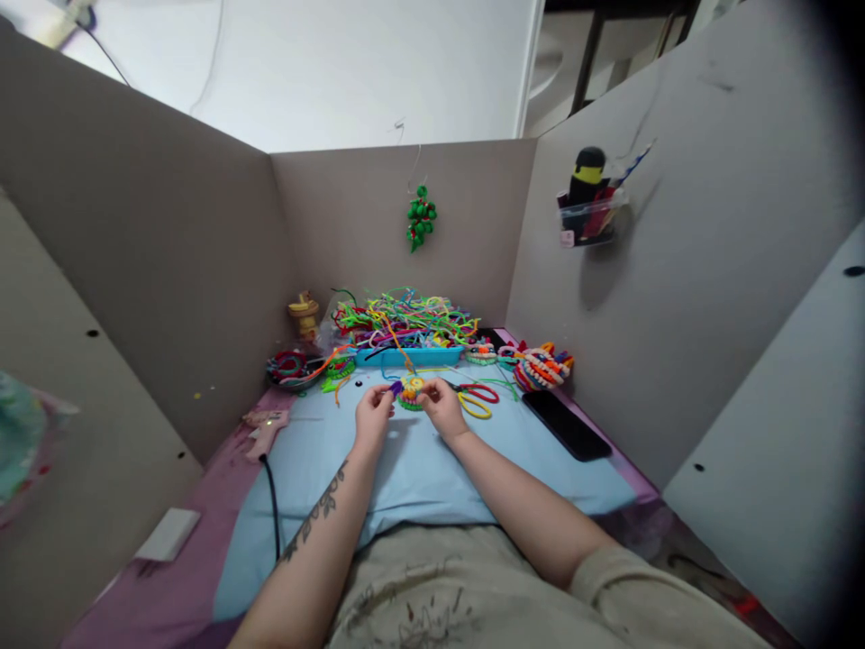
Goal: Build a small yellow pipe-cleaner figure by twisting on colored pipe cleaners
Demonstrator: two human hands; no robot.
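Left hand [373,416]: closed in a pinch on the left edge of a small pipe-cleaner piece [410,393], purple tip at the fingertips.
Right hand [442,406]: fingers curled onto the right edge of the same piece, holding it.
Pipe-cleaner piece: round, yellow, orange and green, held between both hands just above the blue cloth [419,473], toward its far edge.
Scissors [477,399]: red and yellow loops, lying on the cloth just right of the right hand.
Phone [566,425]: dark, flat, face up near the right edge of the cloth.
Blue tray [409,357]: beyond the hands, heaped with loose pipe cleaners [405,319] of many colours.
Finished pieces [541,366]: striped coils piled right of the tray, by the right wall.
Bowl [292,370]: dark, left of the tray, coloured rings inside.
Yellow figure [304,315]: upright in the back left corner.
Black cable [271,505]: running along the left edge of the cloth.
Bench [195,577]: purple-covered, closed in by cardboard walls [162,261].
Green ornament [420,219]: hanging on the back wall.
Clear holder [587,216]: stuck to the right wall, dark things inside.
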